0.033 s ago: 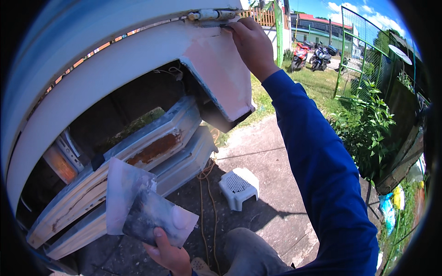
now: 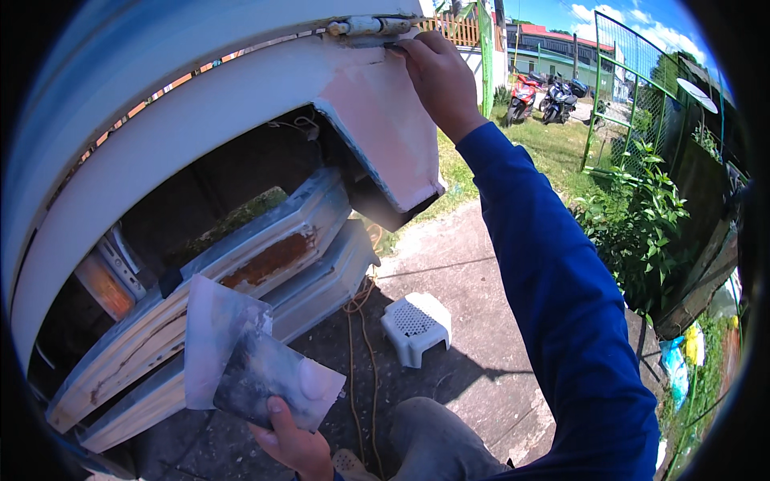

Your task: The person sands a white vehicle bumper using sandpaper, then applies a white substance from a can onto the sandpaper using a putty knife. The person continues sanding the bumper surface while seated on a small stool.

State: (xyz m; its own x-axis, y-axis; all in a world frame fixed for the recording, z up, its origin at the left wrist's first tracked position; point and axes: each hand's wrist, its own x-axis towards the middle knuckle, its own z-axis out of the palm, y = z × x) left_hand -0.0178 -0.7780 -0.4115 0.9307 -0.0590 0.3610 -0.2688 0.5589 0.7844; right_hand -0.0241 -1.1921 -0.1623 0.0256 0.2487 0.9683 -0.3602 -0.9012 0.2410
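My right hand (image 2: 446, 86), in a blue sleeve, reaches up to a white vehicle body panel (image 2: 265, 104). Its fingers pinch a thin dark spreader (image 2: 395, 49), mostly hidden, against the panel just under a hinge (image 2: 369, 26). Smooth pinkish filler (image 2: 377, 120) covers the panel's corner below that hand. Low in front of me, my left hand (image 2: 298, 446) grips a flat, dark, smeared putty board (image 2: 261, 377), thumb on top. A pale pink lump of putty (image 2: 314, 375) sits on the board, and a translucent pale sheet (image 2: 212, 337) lies along its left side.
Below the panel opening, a long ridged metal bumper (image 2: 192, 297) with a rusty patch extends left. A white plastic stool (image 2: 417, 325) stands on the concrete, beside an orange cord (image 2: 353, 361). Farther right are leafy plants (image 2: 642, 212), a green mesh gate (image 2: 634, 88) and parked motorcycles (image 2: 525, 96).
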